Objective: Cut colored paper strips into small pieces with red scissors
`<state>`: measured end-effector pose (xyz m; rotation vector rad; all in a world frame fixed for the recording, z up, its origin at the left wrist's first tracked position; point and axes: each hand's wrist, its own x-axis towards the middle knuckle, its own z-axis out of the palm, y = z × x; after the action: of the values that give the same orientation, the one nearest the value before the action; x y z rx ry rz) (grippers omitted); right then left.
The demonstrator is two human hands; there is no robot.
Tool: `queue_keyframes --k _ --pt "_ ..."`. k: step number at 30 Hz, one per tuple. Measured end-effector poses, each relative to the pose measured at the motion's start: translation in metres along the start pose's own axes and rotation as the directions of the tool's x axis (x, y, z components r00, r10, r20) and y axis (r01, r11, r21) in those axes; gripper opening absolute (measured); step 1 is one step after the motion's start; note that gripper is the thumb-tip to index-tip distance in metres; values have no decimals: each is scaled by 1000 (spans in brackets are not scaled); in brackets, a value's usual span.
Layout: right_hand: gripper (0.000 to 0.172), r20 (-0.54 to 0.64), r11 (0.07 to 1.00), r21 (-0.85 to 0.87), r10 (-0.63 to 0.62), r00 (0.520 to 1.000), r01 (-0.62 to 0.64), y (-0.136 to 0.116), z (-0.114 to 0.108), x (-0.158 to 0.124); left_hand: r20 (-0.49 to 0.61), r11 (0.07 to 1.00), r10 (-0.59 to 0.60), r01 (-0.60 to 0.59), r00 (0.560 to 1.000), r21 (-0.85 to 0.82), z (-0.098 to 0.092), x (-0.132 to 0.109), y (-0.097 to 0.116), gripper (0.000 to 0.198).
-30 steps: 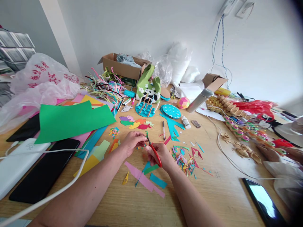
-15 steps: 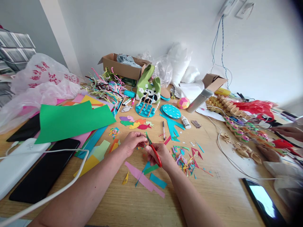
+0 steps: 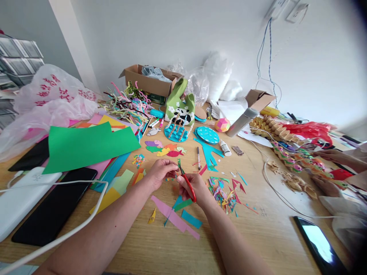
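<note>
My right hand (image 3: pixel 195 187) grips red-handled scissors (image 3: pixel 190 188), their blades pointing away from me. Close by, the fingertips of my left hand (image 3: pixel 163 172) are pinched together at a small piece of green paper (image 3: pixel 179 162), which shows beside the blades. How far the blades are apart is too small to tell. Beneath my hands lie paper strips, among them a pink strip (image 3: pixel 172 217) and a blue strip (image 3: pixel 191 219). Beyond them several colourful paper fish (image 3: pixel 164 149) lie together on the table.
Paper scraps (image 3: pixel 225 196) are heaped on the right. Green paper (image 3: pixel 91 145) tops a stack at left, near a white power bank (image 3: pixel 25 202). A pen (image 3: pixel 198 158) and glue bottle (image 3: pixel 225 148) lie ahead. Another person's hand (image 3: pixel 341 158) is at far right, above a phone (image 3: pixel 318 244).
My hands and the scissors stay nearly in place; the green paper shows slightly more by the blades. The other person's hand at right has moved left.
</note>
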<state>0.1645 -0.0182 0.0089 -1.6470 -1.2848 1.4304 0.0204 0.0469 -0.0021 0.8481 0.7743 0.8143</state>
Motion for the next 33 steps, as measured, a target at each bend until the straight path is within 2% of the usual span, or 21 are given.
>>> queue_keyframes --k 4,9,20,27,33 --pt "52 -2 1000 -6 -7 1000 7 -2 1 0 22 1000 -17 17 1000 8 2 -1 0 18" --pt "51 3 1000 2 -16 1000 16 -2 0 -1 -2 1000 -17 17 1000 -5 3 -1 -1 17" --pt "52 10 1000 19 -23 1000 23 -3 1 -2 0 999 34 -34 999 6 2 -1 -1 17" --pt "53 29 1000 12 4 1000 -5 -2 0 -2 -45 989 75 -69 996 127 0 1 -4 14" --pt "56 17 1000 24 5 1000 -5 -1 0 -2 -33 984 46 -40 998 175 1 0 -3 14"
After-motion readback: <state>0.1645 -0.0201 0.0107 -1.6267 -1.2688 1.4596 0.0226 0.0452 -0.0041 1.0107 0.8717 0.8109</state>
